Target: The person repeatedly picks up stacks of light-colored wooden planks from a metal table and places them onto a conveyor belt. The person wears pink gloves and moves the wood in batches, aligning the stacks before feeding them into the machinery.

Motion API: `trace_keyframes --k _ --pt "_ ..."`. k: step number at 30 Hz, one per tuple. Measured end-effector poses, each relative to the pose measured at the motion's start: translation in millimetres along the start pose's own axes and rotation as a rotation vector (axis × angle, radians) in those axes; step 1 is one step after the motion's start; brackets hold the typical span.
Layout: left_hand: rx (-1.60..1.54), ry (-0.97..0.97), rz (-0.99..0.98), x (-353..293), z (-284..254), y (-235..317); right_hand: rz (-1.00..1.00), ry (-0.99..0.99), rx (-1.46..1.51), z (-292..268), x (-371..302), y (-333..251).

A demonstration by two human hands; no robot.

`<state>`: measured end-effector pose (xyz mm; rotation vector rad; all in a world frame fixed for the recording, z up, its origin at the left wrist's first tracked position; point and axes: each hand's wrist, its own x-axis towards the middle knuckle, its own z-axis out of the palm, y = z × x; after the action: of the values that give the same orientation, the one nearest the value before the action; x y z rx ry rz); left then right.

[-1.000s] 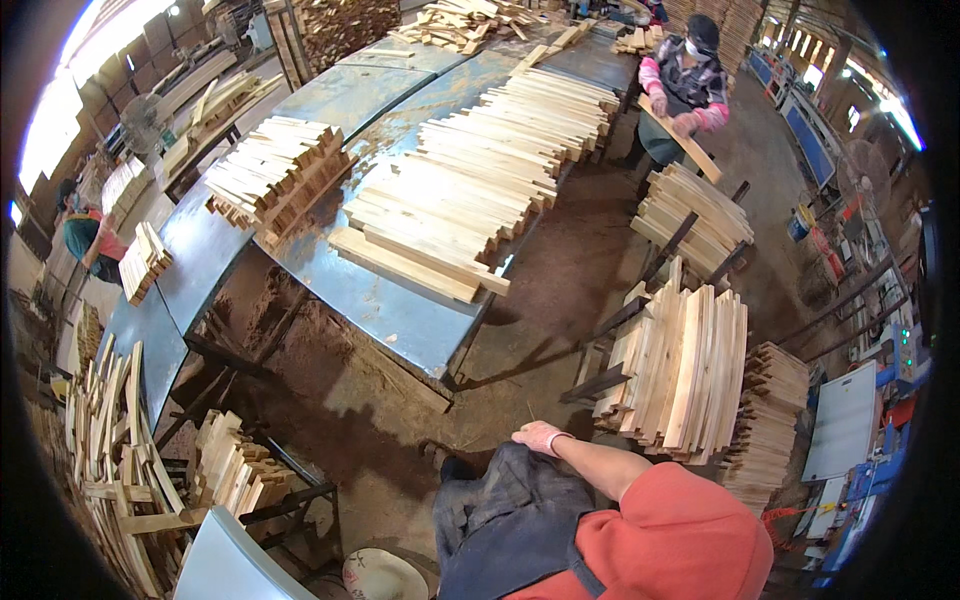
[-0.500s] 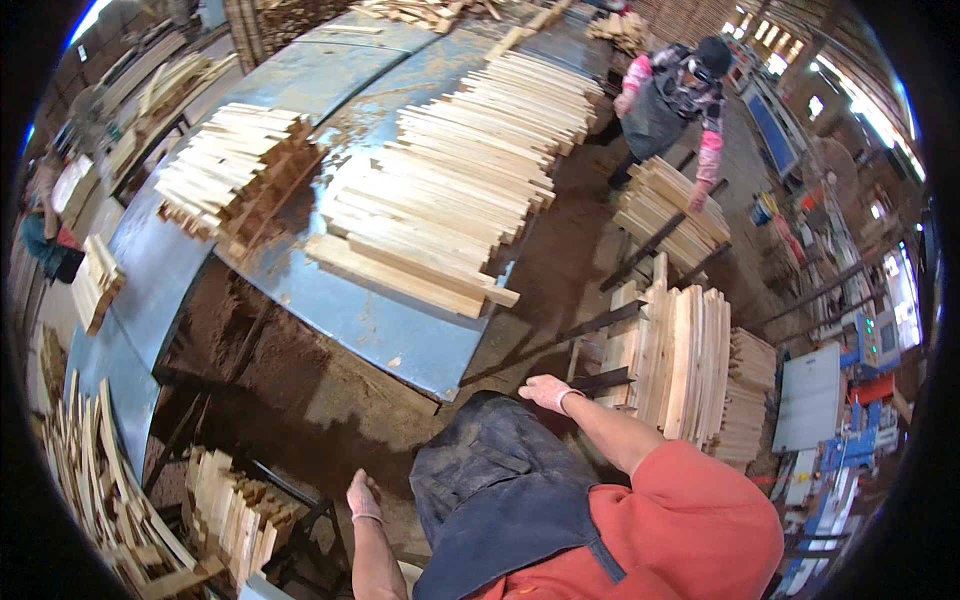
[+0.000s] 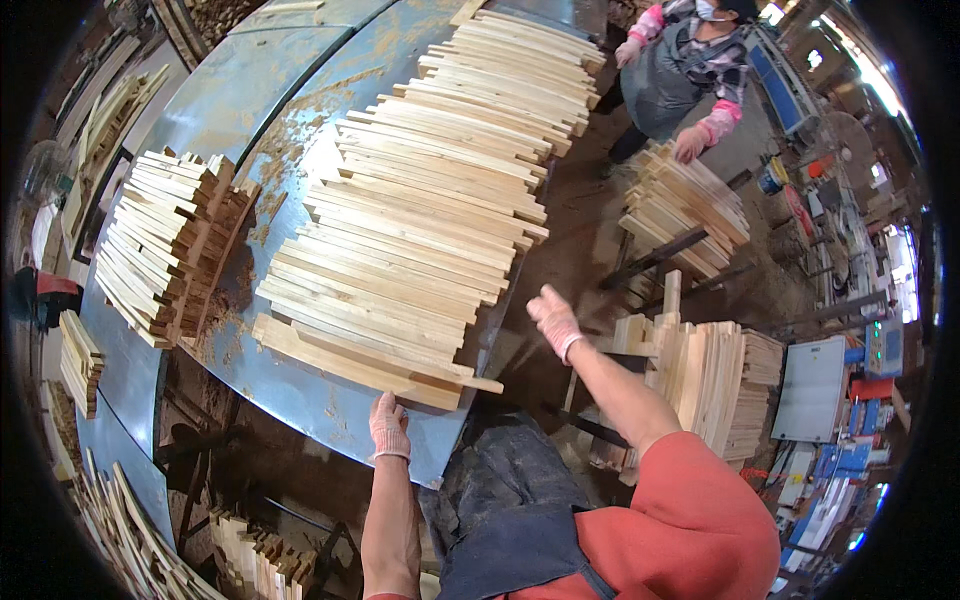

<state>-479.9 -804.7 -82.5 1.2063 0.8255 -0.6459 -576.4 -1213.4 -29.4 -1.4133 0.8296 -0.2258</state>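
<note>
Long pale wooden slats (image 3: pixel 410 230) lie side by side in a wide row on a blue metal-topped table (image 3: pixel 300 405). Along the near side of the row rests a thicker board (image 3: pixel 335 362). My left hand (image 3: pixel 389 430), in a light knit glove, is over the table's near edge with its fingers reaching toward this board. Its fingertips are at the board's edge; contact is hard to tell. Gloved as well, my right hand (image 3: pixel 555 322) hovers past the table's right edge, fingers apart and nothing in it, close to the slat ends.
A smaller slat pile (image 3: pixel 150 250) sits further left on the table. Stacked boards (image 3: pixel 690 375) stand on a metal rack to my right. Beyond them a co-worker (image 3: pixel 680 80) in an apron touches another stack (image 3: pixel 685 215). More wood strips (image 3: pixel 125 530) lie at lower left.
I have come closer to the table. Both hands have moved forward, the left up to the near board and the right toward the slat ends. The co-worker now leans nearer their stack.
</note>
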Motion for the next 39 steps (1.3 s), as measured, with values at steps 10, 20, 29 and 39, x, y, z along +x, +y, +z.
trace_keyframes --k 10,20,29,39 --pt "-0.232 0.191 -0.179 15.0 53.5 23.8 0.142 0.218 -0.034 -31.1 174.2 -48.4" --pt "0.134 0.089 0.152 -1.3 53.6 54.3 -0.048 0.364 -0.207 -19.7 165.3 -25.2" --pt "0.342 0.388 0.319 16.2 -52.3 87.9 0.218 -0.145 -0.340 17.0 11.3 30.5" --pt "0.944 0.485 0.553 73.5 -105.8 99.9 -0.212 -0.269 -0.591 67.9 170.1 -33.1"
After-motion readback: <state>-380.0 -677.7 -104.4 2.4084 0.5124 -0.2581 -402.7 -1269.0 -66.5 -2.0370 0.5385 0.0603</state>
